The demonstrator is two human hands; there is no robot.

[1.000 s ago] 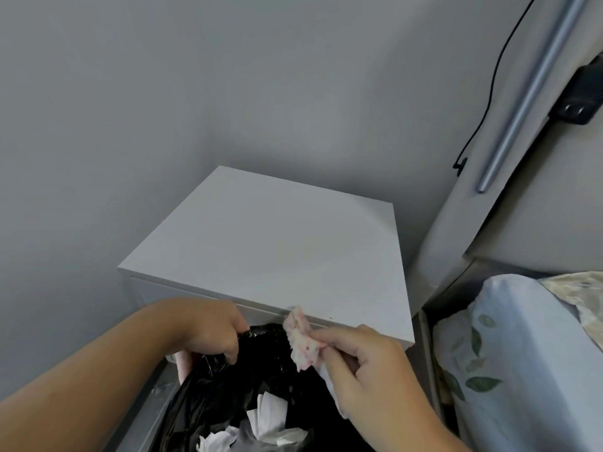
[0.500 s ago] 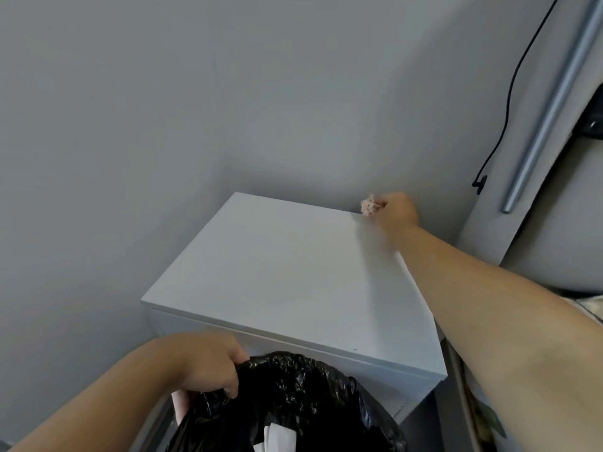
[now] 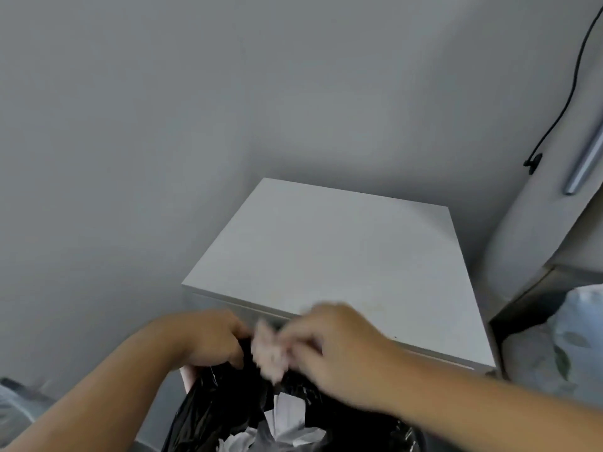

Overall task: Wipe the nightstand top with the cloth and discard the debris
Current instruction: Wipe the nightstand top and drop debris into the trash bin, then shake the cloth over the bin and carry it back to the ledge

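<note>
The white nightstand (image 3: 342, 256) stands in the wall corner, its top bare. Just in front of its near edge a black bin bag (image 3: 215, 409) hangs open, with white crumpled paper (image 3: 287, 425) inside. My left hand (image 3: 212, 337) grips the bag's rim and holds it up against the nightstand front. My right hand (image 3: 332, 350) is blurred with motion and pinches a pale pink-and-white cloth (image 3: 269, 350) over the bag's mouth, right at the nightstand's front edge.
Grey walls close in behind and to the left. A white headboard panel (image 3: 535, 243) with a metal bar (image 3: 587, 158) and a black cable (image 3: 561, 102) rises on the right. Leaf-patterned bedding (image 3: 561, 347) lies at the lower right.
My right hand, which reached to the nightstand's far right corner with the cloth, has swept back to the front edge over the bag. My left hand kept its grip on the bag.
</note>
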